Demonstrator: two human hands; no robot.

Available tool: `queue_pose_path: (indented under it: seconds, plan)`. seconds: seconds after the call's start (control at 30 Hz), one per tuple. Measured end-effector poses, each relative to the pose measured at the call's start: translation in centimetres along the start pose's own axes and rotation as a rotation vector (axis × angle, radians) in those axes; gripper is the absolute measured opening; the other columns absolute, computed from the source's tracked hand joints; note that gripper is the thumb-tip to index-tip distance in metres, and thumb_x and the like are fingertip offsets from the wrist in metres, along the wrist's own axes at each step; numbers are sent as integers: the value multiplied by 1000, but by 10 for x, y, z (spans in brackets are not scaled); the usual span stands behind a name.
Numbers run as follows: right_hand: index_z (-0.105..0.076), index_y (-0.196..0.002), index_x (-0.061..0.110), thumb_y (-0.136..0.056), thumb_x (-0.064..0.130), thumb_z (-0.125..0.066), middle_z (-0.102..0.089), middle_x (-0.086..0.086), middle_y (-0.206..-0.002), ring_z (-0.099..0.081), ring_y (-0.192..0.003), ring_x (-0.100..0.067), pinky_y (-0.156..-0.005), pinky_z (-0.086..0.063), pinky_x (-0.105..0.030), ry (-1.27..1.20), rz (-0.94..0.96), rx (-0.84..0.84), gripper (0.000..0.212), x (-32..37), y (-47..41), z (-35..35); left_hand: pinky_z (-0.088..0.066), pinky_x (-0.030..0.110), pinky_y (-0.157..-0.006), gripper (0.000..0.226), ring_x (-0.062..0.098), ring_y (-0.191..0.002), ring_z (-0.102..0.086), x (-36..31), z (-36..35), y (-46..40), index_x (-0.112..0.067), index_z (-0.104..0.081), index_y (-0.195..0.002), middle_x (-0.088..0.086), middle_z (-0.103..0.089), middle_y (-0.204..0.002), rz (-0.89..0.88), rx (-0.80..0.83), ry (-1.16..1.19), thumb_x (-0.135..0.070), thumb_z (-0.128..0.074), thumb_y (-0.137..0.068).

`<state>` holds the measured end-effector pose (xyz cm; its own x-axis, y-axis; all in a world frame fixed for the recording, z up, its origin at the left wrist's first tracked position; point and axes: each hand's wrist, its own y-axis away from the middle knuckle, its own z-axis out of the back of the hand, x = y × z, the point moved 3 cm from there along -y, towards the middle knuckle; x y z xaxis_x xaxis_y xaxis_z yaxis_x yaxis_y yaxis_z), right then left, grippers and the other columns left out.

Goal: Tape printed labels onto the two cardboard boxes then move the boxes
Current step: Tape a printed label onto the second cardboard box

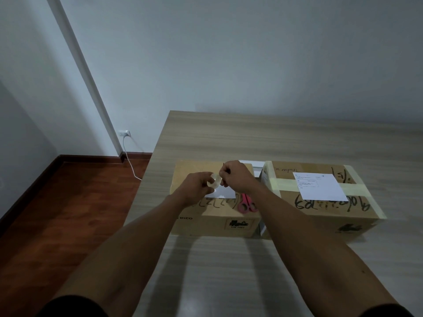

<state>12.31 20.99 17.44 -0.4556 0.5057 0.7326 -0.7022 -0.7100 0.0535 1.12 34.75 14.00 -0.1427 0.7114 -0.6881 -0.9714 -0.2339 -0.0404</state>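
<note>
Two cardboard boxes stand side by side on the table. Over the left box (194, 220) my left hand (196, 188) holds a small roll of clear tape (215, 180). My right hand (235, 177) pinches the tape's free end right beside the roll. Under my hands a white label (223, 193) lies on the left box, partly hidden. Pink-handled scissors (246, 203) rest on that box's top near its right edge. The right box (325, 209), wrapped with yellowish tape bands, carries a printed white label (319, 186) on its top.
The wooden table (229, 271) has its left edge near the left box. A white object (256, 167) lies behind the gap between the boxes. A wall socket with a white cable (128, 156) is at the left above the brown floor.
</note>
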Motion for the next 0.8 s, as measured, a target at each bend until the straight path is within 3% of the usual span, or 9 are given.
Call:
queue_pose_path:
  seconds: [0.1,0.2,0.27,0.4,0.47,0.5,0.57,0.67,0.8]
  plan:
    - [-47,-81,7,-103,3,-41,-54,-24,-82,-49,-68,-33,-63,-37,-36,226,35,39,23,4,0,-7,-45,19,-71,31,4,-77,-59,-1,-2,0,-9,-71,-120,7,-68,-128,14,3,10,-15,-75,-90]
    - [-38,-70,14,-91,-15,-44,-33,-3,-78,-32,-62,-20,-57,-29,-32,313,33,21,36,3,-3,-14,-47,24,-78,31,11,-90,-64,-5,-1,-1,-9,-72,-119,1,-67,-122,42,-3,47,-24,-75,-92]
    - [-39,-71,15,-80,-22,-43,-33,-1,-82,-34,-63,-19,-60,-33,-33,216,-10,-44,38,2,-5,-14,-44,27,-79,25,11,-92,-62,-5,1,-2,-12,-74,-109,-4,-67,-108,81,-25,73,-31,-74,-93]
    - [-37,-77,16,-79,-23,-39,-41,-11,-97,-40,-83,-21,-66,-35,-28,75,1,-108,39,4,-6,-10,-42,31,-71,23,9,-73,-56,-9,4,-3,-17,-69,-81,-12,-62,-80,95,-40,121,-35,-68,-97]
    - [-32,-74,21,-83,-22,-37,-40,-9,-96,-38,-79,-18,-66,-35,-25,1,-10,-166,44,3,-8,-8,-35,29,-66,37,5,-60,-46,-11,6,-4,-27,-56,-63,-14,-51,-65,127,-62,140,-33,-67,-98]
    - [-33,-75,22,-86,-19,-37,-41,-9,-97,-39,-78,-18,-68,-37,-29,-40,-19,-189,42,2,-10,-7,-32,29,-64,46,6,-55,-40,-12,7,-5,-28,-48,-56,-13,-45,-59,139,-82,159,-33,-67,-98]
    - [-40,-83,18,-96,-8,-36,-45,-11,-103,-47,-83,-23,-75,-46,-38,-71,-26,-198,30,2,-13,-7,-32,30,-63,47,8,-56,-42,-12,9,-6,-24,-47,-56,-9,-46,-60,167,-111,182,-36,-67,-97]
    - [-46,-94,9,-106,7,-34,-48,-10,-103,-56,-91,-34,-81,-51,-45,-85,-26,-190,17,0,-14,-7,-39,26,-67,38,10,-75,-56,-12,9,-6,-20,-59,-66,-6,-61,-77,205,-137,212,-43,-68,-96]
    - [-42,-81,12,-103,3,-32,-45,-13,-81,-45,-71,-27,-64,-45,-45,-146,-22,-254,26,4,-16,-4,-36,32,-65,55,18,-63,-50,-9,6,-11,-13,-51,-59,8,-54,-63,264,-148,213,-53,-65,-94]
